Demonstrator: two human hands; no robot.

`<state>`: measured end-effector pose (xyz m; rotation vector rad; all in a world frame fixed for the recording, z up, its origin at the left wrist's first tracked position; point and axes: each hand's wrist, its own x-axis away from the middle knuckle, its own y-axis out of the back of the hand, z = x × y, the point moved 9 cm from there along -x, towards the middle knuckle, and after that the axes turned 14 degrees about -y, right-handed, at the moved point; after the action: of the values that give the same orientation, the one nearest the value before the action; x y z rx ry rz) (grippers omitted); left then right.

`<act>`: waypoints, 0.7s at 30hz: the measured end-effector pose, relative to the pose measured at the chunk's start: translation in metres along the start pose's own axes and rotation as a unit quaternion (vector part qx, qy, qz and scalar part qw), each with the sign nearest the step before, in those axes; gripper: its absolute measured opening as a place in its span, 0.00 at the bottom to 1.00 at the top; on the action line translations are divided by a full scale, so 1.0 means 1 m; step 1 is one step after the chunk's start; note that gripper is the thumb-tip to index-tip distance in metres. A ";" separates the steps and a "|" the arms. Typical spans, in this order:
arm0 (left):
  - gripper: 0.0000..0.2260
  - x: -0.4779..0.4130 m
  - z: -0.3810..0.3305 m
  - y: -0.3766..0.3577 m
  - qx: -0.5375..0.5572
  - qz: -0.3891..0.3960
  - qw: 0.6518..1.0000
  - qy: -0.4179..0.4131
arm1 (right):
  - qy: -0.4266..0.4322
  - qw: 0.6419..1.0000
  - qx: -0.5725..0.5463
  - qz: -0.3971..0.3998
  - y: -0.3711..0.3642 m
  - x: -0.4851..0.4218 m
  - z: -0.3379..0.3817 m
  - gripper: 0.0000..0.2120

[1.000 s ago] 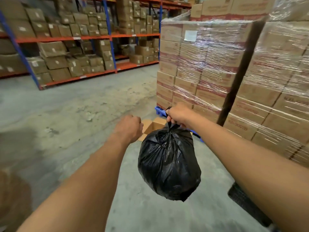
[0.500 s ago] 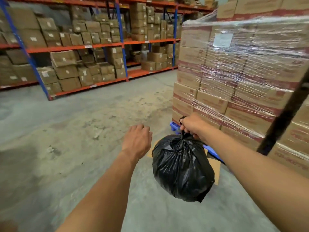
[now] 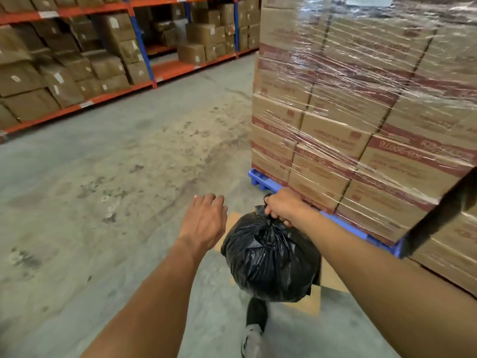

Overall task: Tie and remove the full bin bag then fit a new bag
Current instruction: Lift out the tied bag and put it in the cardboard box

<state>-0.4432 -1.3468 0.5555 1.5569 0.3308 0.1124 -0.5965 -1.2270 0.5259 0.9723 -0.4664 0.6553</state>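
Beside the shrink-wrapped stack of brown cardboard cartons point(image 3: 361, 104) on its blue plastic pallet point(image 3: 265, 180), the head view shows the right hand point(image 3: 284, 206) clenched around the gathered neck of the bulging black plastic bin bag point(image 3: 271, 257), which hangs clear of the grey concrete floor point(image 3: 103, 189). The left hand point(image 3: 205, 220) is empty, fingers loosely spread, just beside the bag without touching it. A flattened piece of brown cardboard point(image 3: 333, 280) lies on the floor below. Carrying it well probably means keeping the fist tight above the knot, holding the bag away from the pallet's corner, which could snag thin plastic, and steadying the swing with the free hand. No bin is in sight.
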 end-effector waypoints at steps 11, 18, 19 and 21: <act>0.19 -0.141 0.104 -0.202 0.089 0.150 0.984 0.047 | -0.142 0.985 0.074 0.066 -0.090 -0.250 0.013 0.16; 0.19 -0.208 0.123 -0.336 0.106 0.200 0.974 0.016 | -0.167 0.974 0.151 -0.015 -0.124 -0.364 -0.014 0.20; 0.20 -0.214 0.119 -0.353 0.101 0.210 0.972 -0.004 | -0.168 0.971 0.166 -0.032 -0.128 -0.376 -0.020 0.20; 0.21 -0.229 0.107 -0.382 0.095 0.215 0.970 -0.053 | -0.174 0.968 0.175 -0.055 -0.137 -0.399 -0.036 0.20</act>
<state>-0.6831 -1.5203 0.2066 1.7998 -0.0896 0.3422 -0.7850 -1.3688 0.1742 1.4500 -0.6126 0.4734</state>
